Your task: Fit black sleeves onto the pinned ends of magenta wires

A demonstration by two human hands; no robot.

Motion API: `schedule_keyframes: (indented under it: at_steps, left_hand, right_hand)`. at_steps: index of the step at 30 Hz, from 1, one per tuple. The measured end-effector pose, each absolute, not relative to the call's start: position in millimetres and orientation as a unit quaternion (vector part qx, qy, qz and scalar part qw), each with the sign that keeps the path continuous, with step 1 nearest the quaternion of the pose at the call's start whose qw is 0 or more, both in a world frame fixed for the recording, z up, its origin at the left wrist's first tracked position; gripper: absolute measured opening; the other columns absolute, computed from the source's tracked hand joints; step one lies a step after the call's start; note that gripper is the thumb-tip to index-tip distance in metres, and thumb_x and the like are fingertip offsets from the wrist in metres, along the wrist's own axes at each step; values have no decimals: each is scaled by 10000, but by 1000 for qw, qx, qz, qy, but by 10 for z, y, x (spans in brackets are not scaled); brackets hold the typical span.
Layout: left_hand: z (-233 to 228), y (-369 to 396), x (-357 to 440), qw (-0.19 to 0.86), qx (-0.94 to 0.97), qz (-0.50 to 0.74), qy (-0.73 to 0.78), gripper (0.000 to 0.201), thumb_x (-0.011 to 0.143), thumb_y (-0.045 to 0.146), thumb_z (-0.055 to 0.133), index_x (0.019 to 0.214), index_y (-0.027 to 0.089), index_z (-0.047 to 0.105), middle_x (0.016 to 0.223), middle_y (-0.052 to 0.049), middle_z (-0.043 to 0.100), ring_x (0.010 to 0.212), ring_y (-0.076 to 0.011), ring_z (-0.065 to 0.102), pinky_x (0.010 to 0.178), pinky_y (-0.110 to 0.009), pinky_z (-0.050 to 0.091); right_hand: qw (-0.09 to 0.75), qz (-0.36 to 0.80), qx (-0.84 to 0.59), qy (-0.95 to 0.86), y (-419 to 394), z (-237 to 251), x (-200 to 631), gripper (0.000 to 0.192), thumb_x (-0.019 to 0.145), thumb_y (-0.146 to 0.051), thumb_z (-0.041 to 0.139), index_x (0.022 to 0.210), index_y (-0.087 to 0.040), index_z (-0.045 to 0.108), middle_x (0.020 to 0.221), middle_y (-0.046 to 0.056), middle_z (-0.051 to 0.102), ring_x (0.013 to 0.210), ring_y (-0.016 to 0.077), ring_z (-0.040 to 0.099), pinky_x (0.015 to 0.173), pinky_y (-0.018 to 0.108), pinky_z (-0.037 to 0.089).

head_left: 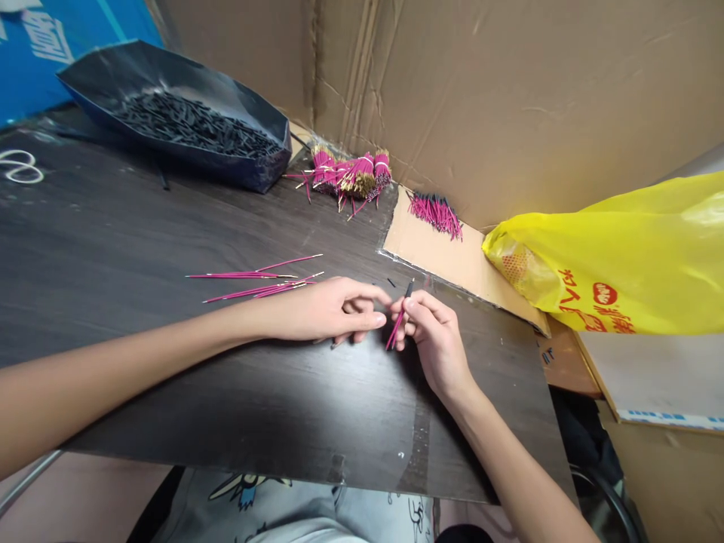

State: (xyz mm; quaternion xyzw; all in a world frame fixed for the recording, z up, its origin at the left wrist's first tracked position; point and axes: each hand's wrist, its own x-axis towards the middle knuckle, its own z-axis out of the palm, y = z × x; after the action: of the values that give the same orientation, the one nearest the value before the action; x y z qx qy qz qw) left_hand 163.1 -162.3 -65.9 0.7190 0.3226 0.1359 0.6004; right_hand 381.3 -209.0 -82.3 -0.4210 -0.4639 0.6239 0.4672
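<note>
My right hand (433, 332) pinches a few short pink wires (397, 329) between thumb and fingers. Black tubing (409, 289) covers their upper ends, which point away from me. Close beside it on the left is my left hand (339, 309), its index finger stretched toward the right fingertips and its thumb apart. I see nothing held in that hand; its lower fingers are curled and partly hidden. Left of it, several loose pink wires (243, 275) with bare metallic ends lie on the dark table (141, 249). A small black tube piece (391, 283) rests just beyond my hands.
A dark folded tray (265, 177) full of short black tubes stands at the back left. Bundled pink wires (356, 175) sit near the cardboard wall (509, 98). On a cardboard sheet (433, 245) lie pink wires with black ends (435, 215). A yellow bag (639, 256) is at right.
</note>
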Motion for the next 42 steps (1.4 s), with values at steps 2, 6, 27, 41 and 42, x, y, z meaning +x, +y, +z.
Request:
schedule_keyframes:
  at_steps: [2,6,27,41,42]
  left_hand:
    - [-661,-1631,1640,607,696,192,332,640,1009,497,605,1573,220,480,818,10,670,571,-78,576,482,-156,429]
    - [-671,-1648,1655,600,696,233,318,705,1012,360,596,1668,219,381,817,19,670,592,-56,564,562,-148,488]
    - [-671,-1594,1647,637,672,180,332,745,998,387,606,1690,261,361,790,15,697,573,-73,534,484,-146,433]
    - [-817,-1626,1647,592,714,189,321,410,950,290,523,1280,208,754,764,6,707,584,-65,531,578,-182,426]
    - [-809,-1630,1644,591,714,188,324,399,944,291,530,1256,204,763,765,7,710,584,-64,530,576,-180,424]
  right_hand:
    - [451,618,-429,-480,-2092,-809,3828,249,952,-403,770,862,-172,748,711,-10,647,555,70,580,546,187,506]
    - [420,619,-443,-494,-2101,-792,3831,236,968,-356,727,837,-161,753,666,-13,624,537,69,572,535,182,486]
    - [412,524,-516,-538,-2082,-765,3983,384,957,-531,710,836,-167,711,570,-40,486,480,85,442,497,222,391]
    - [169,111,-745,-636,58,-41,4633,305,1008,-374,645,816,-142,696,622,-25,595,565,107,560,635,246,475]
    - [138,101,-756,-633,198,-30,4627,329,1030,-409,648,851,-136,695,658,-23,612,588,106,575,657,252,507]
